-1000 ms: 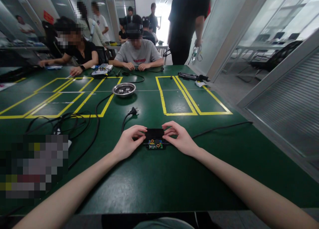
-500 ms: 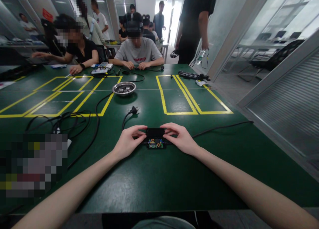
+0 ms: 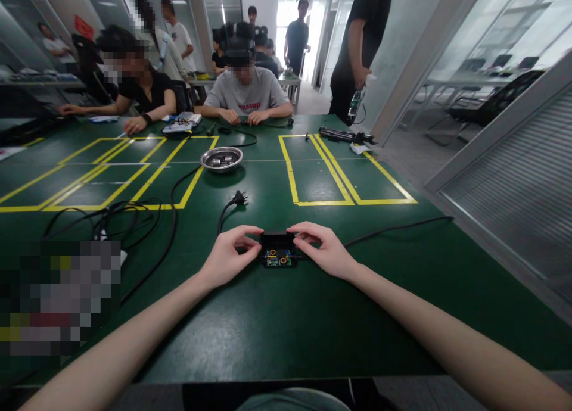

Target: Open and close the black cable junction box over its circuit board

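Green table (image 3: 277,321) carries small black box (image 3: 277,248), circuit board (image 3: 277,258) showing at its near edge. Left hand (image 3: 226,257) pinches box's left end, fingertips closed on it; right hand (image 3: 325,250) pinches right end likewise. Black cable (image 3: 393,229) runs right from box; plug (image 3: 238,198) lies just beyond. Metal bowl (image 3: 221,158) farther back, well apart.
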The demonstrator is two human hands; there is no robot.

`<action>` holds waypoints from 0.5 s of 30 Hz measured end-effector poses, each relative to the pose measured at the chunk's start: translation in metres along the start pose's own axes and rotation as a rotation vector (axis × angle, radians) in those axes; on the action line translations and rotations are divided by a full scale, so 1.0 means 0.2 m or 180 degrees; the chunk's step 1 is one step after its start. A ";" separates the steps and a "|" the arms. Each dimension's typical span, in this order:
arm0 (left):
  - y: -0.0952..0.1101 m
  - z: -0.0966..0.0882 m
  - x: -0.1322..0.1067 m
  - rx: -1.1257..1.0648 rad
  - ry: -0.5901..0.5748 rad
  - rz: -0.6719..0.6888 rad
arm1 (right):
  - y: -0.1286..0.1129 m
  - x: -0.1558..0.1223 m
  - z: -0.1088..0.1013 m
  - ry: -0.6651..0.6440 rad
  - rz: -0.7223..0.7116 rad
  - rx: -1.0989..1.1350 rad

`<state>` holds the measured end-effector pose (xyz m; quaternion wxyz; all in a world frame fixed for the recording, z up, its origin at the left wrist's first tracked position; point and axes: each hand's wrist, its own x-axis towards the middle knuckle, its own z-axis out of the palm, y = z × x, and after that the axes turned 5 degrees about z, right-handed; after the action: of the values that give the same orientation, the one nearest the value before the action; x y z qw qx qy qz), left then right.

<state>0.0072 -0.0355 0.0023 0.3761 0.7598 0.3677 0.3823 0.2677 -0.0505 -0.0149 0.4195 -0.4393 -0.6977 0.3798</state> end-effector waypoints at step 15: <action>-0.01 -0.02 -0.02 0.0359 -0.0371 0.0635 | -0.01 -0.02 -0.01 -0.0097 -0.0448 -0.0354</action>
<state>0.0026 -0.0370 0.0017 0.3137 0.8334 0.2887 0.3517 0.2701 -0.0541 -0.0129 0.4094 -0.4060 -0.7531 0.3168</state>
